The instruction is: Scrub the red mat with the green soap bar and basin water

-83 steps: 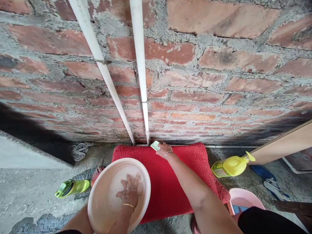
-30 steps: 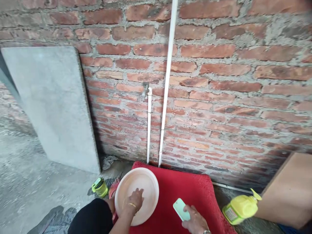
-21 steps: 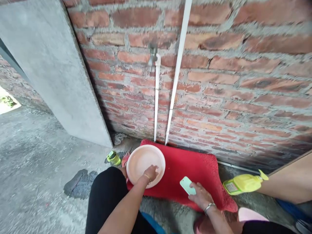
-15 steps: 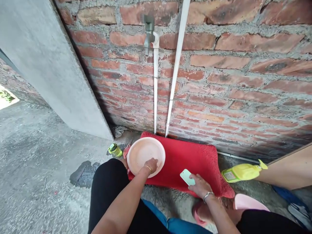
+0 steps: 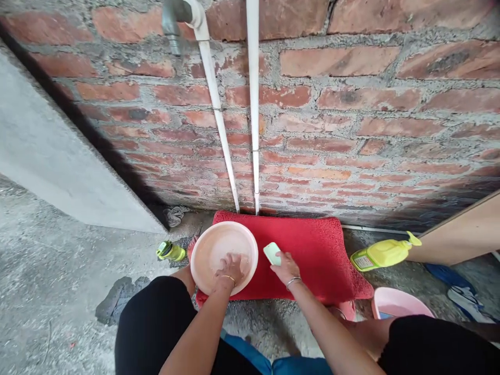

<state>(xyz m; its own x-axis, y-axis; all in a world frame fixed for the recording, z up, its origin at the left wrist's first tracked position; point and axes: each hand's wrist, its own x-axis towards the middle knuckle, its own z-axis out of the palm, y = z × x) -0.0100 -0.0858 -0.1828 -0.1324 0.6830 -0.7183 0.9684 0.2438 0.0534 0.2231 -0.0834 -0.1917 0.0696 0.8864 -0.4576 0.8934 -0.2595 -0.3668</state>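
A red mat point(image 5: 312, 255) lies on the concrete floor against a brick wall. On its left end sits a pale pink basin point(image 5: 213, 245) with a little water. My left hand point(image 5: 229, 269) rests inside the basin, fingers dipped in the water and holding nothing I can see. My right hand point(image 5: 286, 267) presses a light green scrubber point(image 5: 272, 253) onto the mat just right of the basin.
A yellow spray bottle point(image 5: 380, 252) lies to the right of the mat. A small green bottle point(image 5: 171, 251) lies to the left. A pink bowl point(image 5: 398, 303) sits near my right knee. Two white pipes point(image 5: 253, 114) and a tap point(image 5: 172, 21) run up the wall. A grey slab point(image 5: 58, 156) leans at the left.
My right hand has slid the scrubber left and toward the wall, next to the basin. The left hand stays in the basin. My view has dropped and shifted.
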